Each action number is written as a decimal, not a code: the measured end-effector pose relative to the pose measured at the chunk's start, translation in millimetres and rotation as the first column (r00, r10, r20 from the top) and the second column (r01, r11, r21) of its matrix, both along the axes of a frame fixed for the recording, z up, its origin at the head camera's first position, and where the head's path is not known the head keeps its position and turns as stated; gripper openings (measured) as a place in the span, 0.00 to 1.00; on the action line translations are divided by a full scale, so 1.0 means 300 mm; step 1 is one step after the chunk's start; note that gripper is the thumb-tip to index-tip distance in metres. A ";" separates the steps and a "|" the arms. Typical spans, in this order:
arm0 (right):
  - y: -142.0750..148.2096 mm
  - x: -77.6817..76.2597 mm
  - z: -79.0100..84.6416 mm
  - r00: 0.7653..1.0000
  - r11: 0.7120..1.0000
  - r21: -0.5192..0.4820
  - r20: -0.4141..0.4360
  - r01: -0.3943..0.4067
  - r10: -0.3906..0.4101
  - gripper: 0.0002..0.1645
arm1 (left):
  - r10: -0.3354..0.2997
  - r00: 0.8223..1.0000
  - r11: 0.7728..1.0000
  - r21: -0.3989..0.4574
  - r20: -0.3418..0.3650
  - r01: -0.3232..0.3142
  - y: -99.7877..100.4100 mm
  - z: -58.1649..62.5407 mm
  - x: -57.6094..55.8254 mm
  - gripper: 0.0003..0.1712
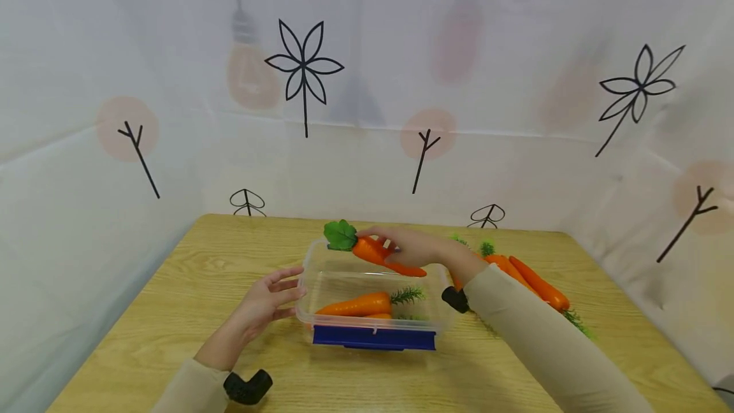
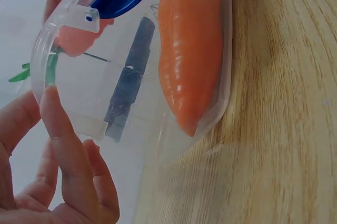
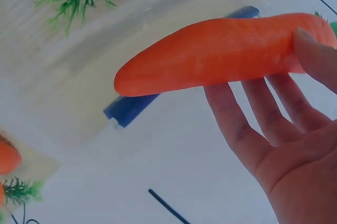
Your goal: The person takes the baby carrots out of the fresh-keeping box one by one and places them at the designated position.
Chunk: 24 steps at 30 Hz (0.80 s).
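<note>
My right hand (image 1: 410, 246) holds an orange carrot (image 1: 375, 252) with broad green leaves above a clear plastic box (image 1: 375, 322) with blue clips. In the right wrist view the thumb and fingers of the right hand (image 3: 300, 145) grip that carrot (image 3: 210, 55) near its leafy end, its tip pointing away. Inside the box lies another carrot (image 1: 355, 304) with feathery greens, partly over one more; in the left wrist view a carrot (image 2: 192, 50) shows through the wall. My left hand (image 1: 260, 308) touches the box's left side with its fingers loosely extended.
Right of the box, several carrots (image 1: 536, 282) with feathery greens lie on the wooden table (image 1: 229, 260), partly hidden by my right forearm. A white patterned cloth (image 1: 367, 81) hangs behind the table and along its sides.
</note>
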State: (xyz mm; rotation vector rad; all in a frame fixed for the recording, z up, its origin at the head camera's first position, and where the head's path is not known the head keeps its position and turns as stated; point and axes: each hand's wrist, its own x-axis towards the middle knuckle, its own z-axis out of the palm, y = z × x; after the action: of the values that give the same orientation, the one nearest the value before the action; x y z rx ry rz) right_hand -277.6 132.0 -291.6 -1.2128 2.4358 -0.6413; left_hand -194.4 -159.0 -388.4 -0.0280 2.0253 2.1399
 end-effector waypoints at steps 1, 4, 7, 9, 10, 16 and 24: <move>0.009 0.002 0.002 1.000 1.000 -0.013 -0.019 0.008 -0.009 0.38 | 0.002 1.000 1.000 -0.004 -0.001 -0.002 0.000 0.000 0.000 0.31; 0.033 0.013 0.010 0.997 0.998 -0.050 -0.067 0.035 -0.038 0.38 | 0.006 1.000 1.000 -0.010 -0.002 -0.006 0.000 -0.002 0.002 0.31; 0.057 0.026 0.020 0.993 0.993 -0.096 -0.092 0.067 -0.076 0.39 | 0.007 1.000 1.000 -0.009 -0.002 -0.007 0.000 -0.005 0.003 0.31; 0.074 0.035 0.023 0.989 0.987 -0.131 -0.095 0.098 -0.111 0.39 | 0.004 1.000 1.000 -0.007 -0.004 -0.004 -0.001 -0.007 0.003 0.32; 0.084 0.039 0.024 0.987 0.983 -0.146 -0.098 0.111 -0.126 0.39 | 0.002 1.000 1.000 -0.005 -0.005 -0.002 -0.001 -0.008 0.003 0.32; 0.146 0.058 0.015 0.973 0.958 -0.210 -0.079 0.196 -0.217 0.39 | -0.009 1.000 1.000 0.001 -0.011 0.009 -0.002 -0.010 0.003 0.32; 0.222 0.082 0.000 0.941 0.905 -0.276 -0.011 0.322 -0.338 0.39 | -0.008 1.000 1.000 0.002 -0.010 0.008 0.001 -0.009 0.005 0.32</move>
State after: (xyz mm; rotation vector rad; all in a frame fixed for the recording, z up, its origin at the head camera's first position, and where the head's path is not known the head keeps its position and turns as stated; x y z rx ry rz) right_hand -252.9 198.7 -291.6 -0.9216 2.6982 -1.0813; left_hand -193.0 -158.6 -391.0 -0.0083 2.0249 2.1417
